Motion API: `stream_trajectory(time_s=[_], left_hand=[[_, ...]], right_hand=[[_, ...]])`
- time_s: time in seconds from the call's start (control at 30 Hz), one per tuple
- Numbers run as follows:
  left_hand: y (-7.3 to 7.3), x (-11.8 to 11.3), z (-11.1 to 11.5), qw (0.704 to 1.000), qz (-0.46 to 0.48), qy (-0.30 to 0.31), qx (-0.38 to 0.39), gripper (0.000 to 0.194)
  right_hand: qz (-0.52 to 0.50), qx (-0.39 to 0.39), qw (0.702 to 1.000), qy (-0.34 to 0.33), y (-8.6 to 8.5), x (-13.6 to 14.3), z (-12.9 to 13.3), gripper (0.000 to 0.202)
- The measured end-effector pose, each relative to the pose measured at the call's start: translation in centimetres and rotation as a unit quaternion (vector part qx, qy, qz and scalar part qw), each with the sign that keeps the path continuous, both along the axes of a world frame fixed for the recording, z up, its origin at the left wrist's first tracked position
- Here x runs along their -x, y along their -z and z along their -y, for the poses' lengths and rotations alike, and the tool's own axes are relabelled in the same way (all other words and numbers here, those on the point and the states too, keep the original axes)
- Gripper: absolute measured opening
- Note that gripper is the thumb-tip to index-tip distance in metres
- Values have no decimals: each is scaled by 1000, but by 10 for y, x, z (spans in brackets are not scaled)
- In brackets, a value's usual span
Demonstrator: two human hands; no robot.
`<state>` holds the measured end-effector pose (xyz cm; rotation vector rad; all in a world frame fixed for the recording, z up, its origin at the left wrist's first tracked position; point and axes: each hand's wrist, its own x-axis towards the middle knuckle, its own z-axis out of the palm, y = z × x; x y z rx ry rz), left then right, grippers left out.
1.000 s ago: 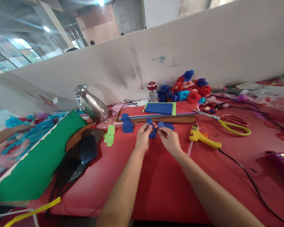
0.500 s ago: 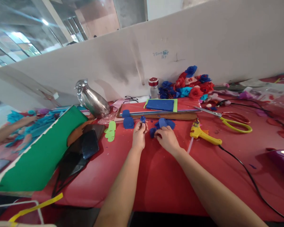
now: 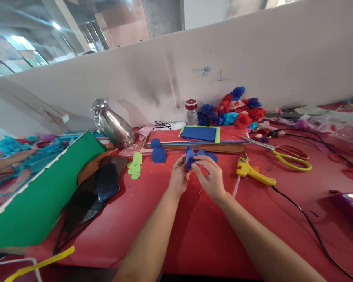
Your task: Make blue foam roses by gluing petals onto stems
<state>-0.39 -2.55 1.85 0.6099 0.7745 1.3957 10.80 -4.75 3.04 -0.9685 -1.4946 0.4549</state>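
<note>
Pinched in my left hand (image 3: 179, 178) is a small blue paper flower (image 3: 189, 150), held upright above the red table. My right hand (image 3: 211, 175) presses a blue paper petal (image 3: 190, 161) against the flower's side between thumb and fingers. The two hands almost meet, and the fingers hide the flower's base. Behind my right hand lie loose blue petals (image 3: 211, 155), partly covered by it. A stack of blue paper cut-outs (image 3: 158, 155) sits left of the hands, with light green cut-outs (image 3: 135, 166) beyond it.
At right lie a yellow glue gun (image 3: 254, 173) with its cord and open scissors (image 3: 285, 154). Finished paper flowers (image 3: 238, 111), a jar (image 3: 191, 113) and a steel jug (image 3: 114, 125) stand at the back. A phone (image 3: 108, 183) and green board (image 3: 47, 196) are left, near another person's arm (image 3: 13, 162).
My right hand has lifted a blue petal from the pile and brought it to the flower. My left hand has moved slightly right, toward it.
</note>
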Motion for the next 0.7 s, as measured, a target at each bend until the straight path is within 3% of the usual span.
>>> stream_trajectory(time_s=[0.17, 0.3, 0.5, 0.7], left_hand=[[-1, -8, 3, 1000, -10, -21, 4, 28], [1, -11, 2, 1000, -8, -14, 21, 25], [1, -11, 2, 1000, -1, -1, 11, 22], [-3, -12, 7, 1000, 7, -9, 24, 23]], right_hand=[[-76, 49, 996, 17, 11, 5, -6, 9], [-184, 90, 979, 16, 16, 5, -13, 25], [-210, 182, 961, -6, 19, 2, -17, 16], [-357, 208, 908, -68, 13, 2, -17, 24]])
